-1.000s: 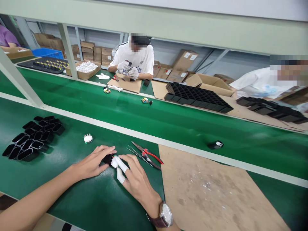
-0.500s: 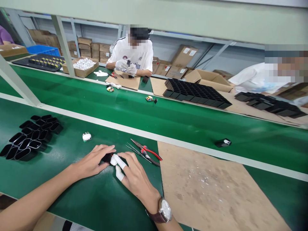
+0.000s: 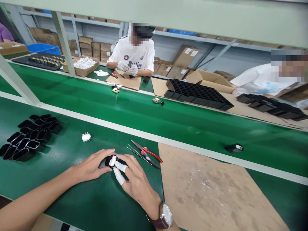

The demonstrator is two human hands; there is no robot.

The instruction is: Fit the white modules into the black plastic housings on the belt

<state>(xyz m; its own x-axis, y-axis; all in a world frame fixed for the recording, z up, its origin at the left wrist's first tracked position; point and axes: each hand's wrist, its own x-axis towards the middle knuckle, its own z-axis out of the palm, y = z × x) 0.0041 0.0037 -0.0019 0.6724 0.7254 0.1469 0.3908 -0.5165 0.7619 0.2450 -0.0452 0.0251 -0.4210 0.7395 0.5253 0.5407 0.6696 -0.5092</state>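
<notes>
My left hand [image 3: 92,165] is closed around a small black plastic housing [image 3: 107,162] on the green bench. At the mouth of that housing sits a white-topped circuit board [image 3: 112,161], partly inside it. My right hand [image 3: 134,175], with white finger cots on thumb and index finger, grips the board. To the right lie tweezers [image 3: 138,154] and long-nose pliers [image 3: 146,153] with red and black handles. Another white-topped circuit board [image 3: 86,137] rests beyond my left hand. Several empty black housings [image 3: 31,136] stand grouped at the left.
A stained cardboard sheet [image 3: 207,186] covers the bench at right. Beyond a pale rail [image 3: 134,133], the green conveyor belt [image 3: 192,125] carries circuit boards [image 3: 157,100] and a black housing [image 3: 234,147]. Two co-workers [image 3: 134,54] sit opposite, near rows of black housings [image 3: 199,93]. A metal post [image 3: 63,45] rises at left.
The housing and board have turned slightly between my hands, and my right fingers have spread a little lower on the board. Items on the belt have moved to the right.
</notes>
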